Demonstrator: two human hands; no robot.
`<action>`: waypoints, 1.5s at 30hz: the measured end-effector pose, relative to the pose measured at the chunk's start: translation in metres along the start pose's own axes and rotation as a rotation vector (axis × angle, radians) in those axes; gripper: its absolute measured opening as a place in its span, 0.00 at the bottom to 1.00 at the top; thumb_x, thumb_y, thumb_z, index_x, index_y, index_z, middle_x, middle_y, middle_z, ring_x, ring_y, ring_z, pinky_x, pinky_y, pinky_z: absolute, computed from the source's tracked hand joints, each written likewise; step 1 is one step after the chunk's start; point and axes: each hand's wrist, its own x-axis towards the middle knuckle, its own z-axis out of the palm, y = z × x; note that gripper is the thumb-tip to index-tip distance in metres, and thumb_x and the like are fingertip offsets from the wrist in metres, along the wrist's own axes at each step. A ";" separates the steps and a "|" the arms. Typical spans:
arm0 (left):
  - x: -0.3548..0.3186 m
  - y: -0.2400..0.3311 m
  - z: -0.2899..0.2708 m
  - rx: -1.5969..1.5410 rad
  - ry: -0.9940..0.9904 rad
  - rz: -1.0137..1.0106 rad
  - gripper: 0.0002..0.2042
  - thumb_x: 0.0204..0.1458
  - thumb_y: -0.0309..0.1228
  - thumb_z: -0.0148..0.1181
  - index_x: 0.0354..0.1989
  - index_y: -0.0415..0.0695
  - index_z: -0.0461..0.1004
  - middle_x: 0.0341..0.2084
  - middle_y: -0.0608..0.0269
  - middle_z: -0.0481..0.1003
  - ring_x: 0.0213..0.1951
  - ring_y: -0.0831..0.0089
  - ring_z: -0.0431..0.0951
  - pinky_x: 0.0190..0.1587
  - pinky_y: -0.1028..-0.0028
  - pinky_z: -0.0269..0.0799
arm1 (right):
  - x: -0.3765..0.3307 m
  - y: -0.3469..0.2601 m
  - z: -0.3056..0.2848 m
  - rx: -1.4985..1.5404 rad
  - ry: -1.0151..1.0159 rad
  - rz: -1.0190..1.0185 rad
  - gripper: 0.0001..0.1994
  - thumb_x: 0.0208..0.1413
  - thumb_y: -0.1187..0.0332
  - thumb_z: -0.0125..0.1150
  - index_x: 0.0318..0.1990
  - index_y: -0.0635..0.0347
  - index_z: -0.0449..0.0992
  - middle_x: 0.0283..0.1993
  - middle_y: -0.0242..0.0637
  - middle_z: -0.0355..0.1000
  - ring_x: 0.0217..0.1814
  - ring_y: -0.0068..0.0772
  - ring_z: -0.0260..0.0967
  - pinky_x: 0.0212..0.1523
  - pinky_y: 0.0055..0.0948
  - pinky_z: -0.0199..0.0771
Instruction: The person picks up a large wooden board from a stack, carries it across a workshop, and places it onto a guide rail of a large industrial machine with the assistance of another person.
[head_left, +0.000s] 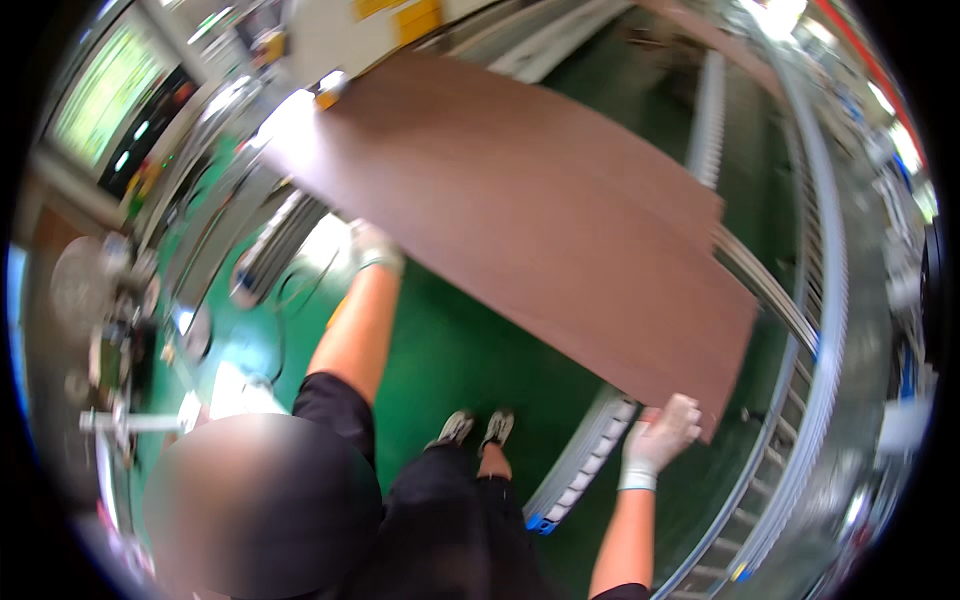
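A large, flat brown board [520, 210] stretches slantwise across the middle, from the upper left to the lower right. My left hand [375, 248], in a pale glove, is closed at its near edge toward the left; the fingers are blurred and partly hidden. At the near right corner, my right hand [662, 435] grips the board's edge, also in a pale glove with a light cuff. The far right side has a step in its outline, and I cannot tell whether one sheet or two lie there.
Beneath the board's right end runs a roller track [580, 465] with white rollers and a blue end. A curved-looking metal rail [828, 300] stands at the right. Another roller section [285, 240] is at the left. The floor [440, 350] is green. A dark rounded shape [330, 490] blocks the lower left.
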 end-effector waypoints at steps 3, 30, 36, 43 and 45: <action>-0.026 -0.014 0.022 0.138 0.064 0.243 0.31 0.71 0.49 0.38 0.66 0.29 0.62 0.63 0.41 0.68 0.62 0.51 0.70 0.67 0.58 0.65 | -0.070 -0.025 0.037 0.394 -0.061 -0.020 0.37 0.59 0.61 0.61 0.73 0.67 0.55 0.71 0.61 0.60 0.73 0.62 0.57 0.74 0.47 0.53; -0.924 -0.584 0.175 1.253 -1.763 0.347 0.26 0.65 0.41 0.56 0.66 0.37 0.66 0.64 0.48 0.69 0.67 0.58 0.67 0.70 0.66 0.59 | -0.642 0.773 0.025 1.315 0.357 1.620 0.10 0.63 0.71 0.49 0.48 0.59 0.75 0.34 0.27 0.71 0.30 0.17 0.65 0.29 0.18 0.63; -1.046 -0.712 0.243 0.891 -1.181 -0.110 0.23 0.59 0.38 0.64 0.56 0.37 0.67 0.46 0.59 0.74 0.47 0.69 0.73 0.54 0.68 0.70 | -0.770 0.823 0.000 0.664 -0.432 1.263 0.21 0.68 0.51 0.49 0.32 0.58 0.76 0.29 0.43 0.78 0.33 0.51 0.74 0.38 0.49 0.73; -1.078 -0.690 0.273 1.007 -0.976 -0.009 0.19 0.50 0.27 0.61 0.51 0.37 0.67 0.32 0.66 0.74 0.31 0.76 0.73 0.35 0.73 0.72 | -0.726 0.966 0.075 0.772 -0.800 1.012 0.20 0.67 0.53 0.49 0.29 0.56 0.78 0.23 0.37 0.73 0.28 0.42 0.73 0.29 0.44 0.72; -1.089 -0.680 0.272 1.121 -0.889 0.140 0.20 0.50 0.25 0.59 0.52 0.36 0.65 0.32 0.62 0.75 0.31 0.72 0.75 0.35 0.71 0.74 | -0.697 1.039 0.116 0.729 -0.846 0.839 0.20 0.67 0.54 0.49 0.28 0.55 0.78 0.22 0.35 0.72 0.26 0.40 0.73 0.27 0.42 0.71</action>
